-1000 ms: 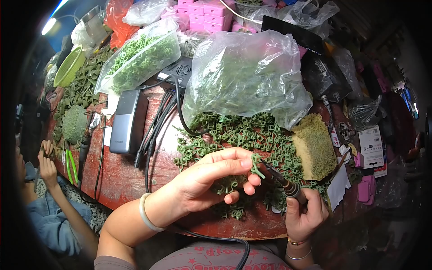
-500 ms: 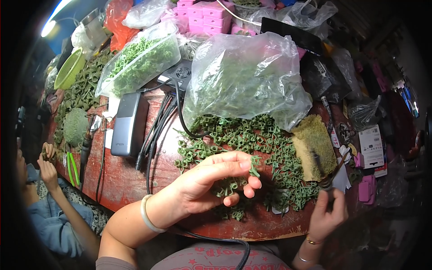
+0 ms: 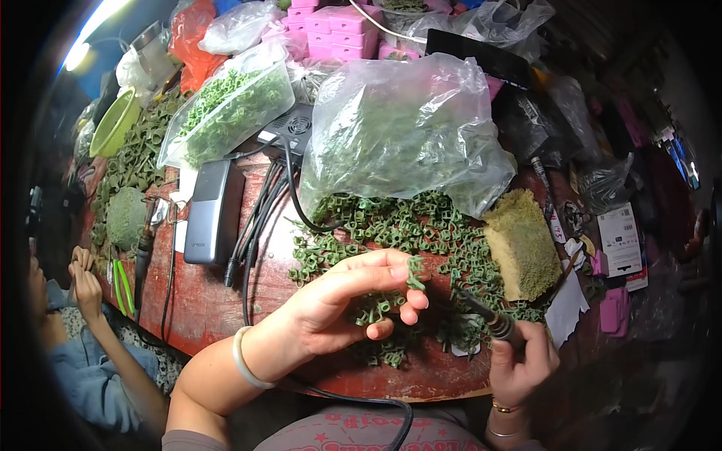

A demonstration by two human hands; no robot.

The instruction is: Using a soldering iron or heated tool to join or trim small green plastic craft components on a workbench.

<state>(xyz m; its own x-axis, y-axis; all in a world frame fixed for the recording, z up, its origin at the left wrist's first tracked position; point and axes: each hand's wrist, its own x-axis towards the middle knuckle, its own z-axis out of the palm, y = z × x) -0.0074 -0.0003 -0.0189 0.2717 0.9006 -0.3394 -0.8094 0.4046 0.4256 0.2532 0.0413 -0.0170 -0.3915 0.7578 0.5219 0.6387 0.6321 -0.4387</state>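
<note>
Between thumb and forefinger, my left hand [image 3: 342, 297] pinches a small green piece [image 3: 415, 274] that looks like moulded wax. More such pieces lie beneath the curled lower fingers. My right hand [image 3: 526, 357] is wrapped round the dark handle of a pen-like soldering iron [image 3: 499, 325]. Its shaft points up and left toward the pinched piece, with a gap between them. A spread heap of small green pieces [image 3: 406, 218] covers the red table [image 3: 218, 316] beyond and beside my hands. To the right of the heap sits a yellow-green sponge block [image 3: 523, 248].
A clear bag of green pieces [image 3: 406, 120] stands behind the heap. Left of it are a clear tub [image 3: 233, 113], a grey power bank [image 3: 213, 214] and black cables [image 3: 263, 214]. Pink boxes [image 3: 342, 34] stack at the back. Another person's hands [image 3: 84, 282] are at far left.
My right hand has brought the soldering iron left from beside the sponge, its shaft swinging toward my left hand. The left hand with its piece has shifted slightly left in view.
</note>
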